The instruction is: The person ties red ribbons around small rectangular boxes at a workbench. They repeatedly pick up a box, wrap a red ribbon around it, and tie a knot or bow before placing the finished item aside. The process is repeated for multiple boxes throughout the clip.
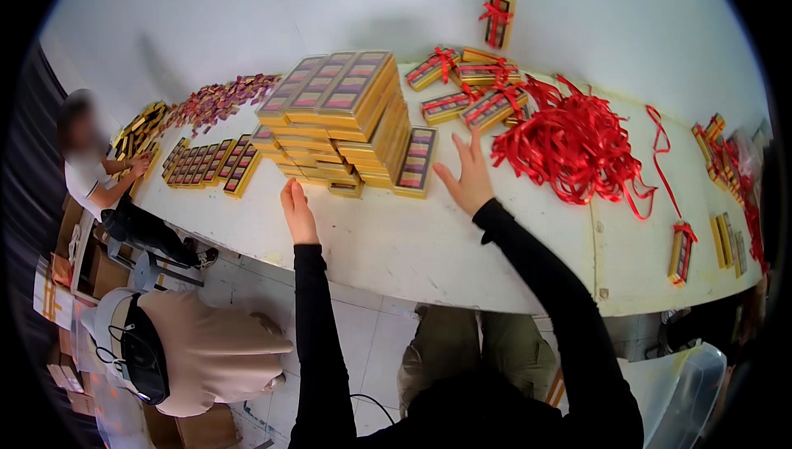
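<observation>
A tall stack of gold boxes with clear tops (pixel 330 106), purple and pink pieces showing inside, stands on the white table (pixel 363 243) in front of me. Against its right side leans a single gold box (pixel 416 162). My left hand (pixel 299 214) is raised near the stack's front left, fingers stretched out and holding nothing. To the right of the leaning box is my right hand (pixel 469 172), its fingers spread and apart from the box. Beyond it lie several gold boxes tied with red ribbon bows (pixel 483 90).
A heap of red ribbons (pixel 577 145) fills the table's right middle; a ribbon-tied box (pixel 681 252) stands nearer the right edge. Rows of filled boxes (pixel 206 162) and small purple pieces (pixel 221 102) lie left. A person (pixel 95 177) works at the left end.
</observation>
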Available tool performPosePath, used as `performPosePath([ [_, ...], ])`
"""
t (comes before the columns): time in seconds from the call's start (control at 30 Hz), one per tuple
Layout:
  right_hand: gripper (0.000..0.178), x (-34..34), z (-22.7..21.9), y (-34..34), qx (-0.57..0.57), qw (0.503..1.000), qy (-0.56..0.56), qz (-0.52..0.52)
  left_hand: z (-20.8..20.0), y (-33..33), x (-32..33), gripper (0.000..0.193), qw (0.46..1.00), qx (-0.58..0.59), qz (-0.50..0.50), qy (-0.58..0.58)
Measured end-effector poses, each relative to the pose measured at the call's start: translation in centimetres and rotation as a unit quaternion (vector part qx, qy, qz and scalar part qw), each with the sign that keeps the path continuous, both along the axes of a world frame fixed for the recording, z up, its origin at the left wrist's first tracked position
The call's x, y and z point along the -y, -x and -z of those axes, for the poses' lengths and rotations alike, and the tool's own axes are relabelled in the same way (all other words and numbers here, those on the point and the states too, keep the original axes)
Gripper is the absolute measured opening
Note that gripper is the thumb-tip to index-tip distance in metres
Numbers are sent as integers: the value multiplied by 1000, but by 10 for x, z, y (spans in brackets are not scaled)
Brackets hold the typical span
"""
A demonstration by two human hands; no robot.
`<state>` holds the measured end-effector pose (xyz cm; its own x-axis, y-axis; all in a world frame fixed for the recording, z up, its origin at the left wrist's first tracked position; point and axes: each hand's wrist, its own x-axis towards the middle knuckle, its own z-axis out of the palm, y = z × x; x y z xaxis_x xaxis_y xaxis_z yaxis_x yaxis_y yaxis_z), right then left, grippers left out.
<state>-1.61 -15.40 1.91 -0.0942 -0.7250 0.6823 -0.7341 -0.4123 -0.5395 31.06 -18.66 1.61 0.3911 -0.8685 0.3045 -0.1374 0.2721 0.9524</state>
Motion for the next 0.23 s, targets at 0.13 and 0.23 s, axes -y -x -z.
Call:
performPosePath([
  [0.13,73,63,32,-24,306,932,-187,-46,10,-10,37,55,991,-39,120,-44],
  [0.23,73,111,32,-31,368,908,-127,-154,25,-5,55,60,993,-14,100,-56],
])
